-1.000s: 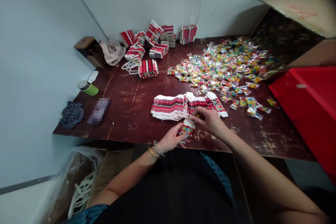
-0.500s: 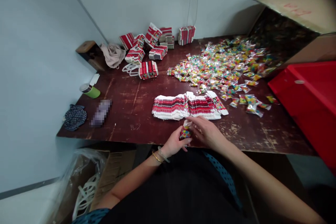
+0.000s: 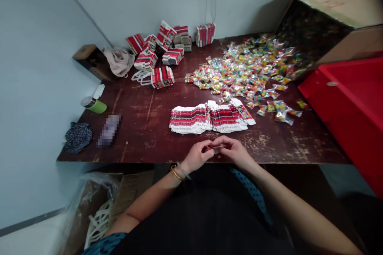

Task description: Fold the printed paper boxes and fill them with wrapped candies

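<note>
Just beyond my body, at the table's near edge, my left hand [image 3: 197, 156] and my right hand [image 3: 236, 152] meet around a small printed candy box [image 3: 217, 149]. Fingers and thumbs of both hands close on it from either side. Only a thin edge and a pale face show; the rest is hidden by the fingers. Right behind the hands lies a long fanned row of flat red-and-white candy boxes [image 3: 191, 119]. Farther back to the right spreads a heap of clear-wrapped colourful candies [image 3: 239, 71].
Bundled red boxes [image 3: 162, 77] are stacked at the back. A cardboard carton [image 3: 338, 48] and a red bin [image 3: 344, 99] bound the right side. On the left are a green cup [image 3: 95, 105], a dark checked cloth [image 3: 78, 137] and a beige cloth bag [image 3: 119, 61].
The box has been turned so that its colourful printed face no longer shows. My right hand's fingers have come in to grip it with the left. The camera view has shifted slightly.
</note>
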### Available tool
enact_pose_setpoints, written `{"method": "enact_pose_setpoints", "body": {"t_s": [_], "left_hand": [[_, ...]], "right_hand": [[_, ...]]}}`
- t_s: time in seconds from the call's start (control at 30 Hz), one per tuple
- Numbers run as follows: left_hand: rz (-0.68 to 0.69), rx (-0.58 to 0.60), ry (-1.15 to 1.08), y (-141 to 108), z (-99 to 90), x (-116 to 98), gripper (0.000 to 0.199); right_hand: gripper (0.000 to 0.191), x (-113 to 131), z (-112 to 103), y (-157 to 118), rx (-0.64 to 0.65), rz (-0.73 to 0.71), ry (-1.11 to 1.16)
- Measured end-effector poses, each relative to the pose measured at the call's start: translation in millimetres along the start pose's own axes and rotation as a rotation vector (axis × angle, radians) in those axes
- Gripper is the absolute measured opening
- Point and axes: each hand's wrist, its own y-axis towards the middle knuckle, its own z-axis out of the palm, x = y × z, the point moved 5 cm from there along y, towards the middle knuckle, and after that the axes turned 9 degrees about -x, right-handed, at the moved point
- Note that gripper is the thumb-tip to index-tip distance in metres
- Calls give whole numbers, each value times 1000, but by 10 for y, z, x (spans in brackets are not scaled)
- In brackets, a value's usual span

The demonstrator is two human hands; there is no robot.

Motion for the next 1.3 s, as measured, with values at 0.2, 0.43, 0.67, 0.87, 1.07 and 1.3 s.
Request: {"method": "enact_pose_setpoints", "body": {"t_s": [0.2, 0.43, 0.67, 0.87, 1.07, 1.3], "left_hand": [[-78, 35, -153, 62, 36, -29, 37], [-20, 118, 26, 24, -43, 31, 46], [-228, 268, -282, -87, 403, 261, 55], [-74, 363, -48, 23, 459, 154, 50], [247, 98, 269, 292, 323, -158, 30], [718, -179, 668, 227, 181, -147, 27]], "right_hand": [[26, 356, -60, -16, -5, -406, -347], [23, 138, -123, 69, -60, -328, -257], [28, -30, -338, -237, -118, -355, -327], [31, 159, -1411, -808, 119, 6, -639], [36, 614, -1219, 545, 33, -442, -918], [74, 1084, 0, 2983, -148, -665, -1294]]}}
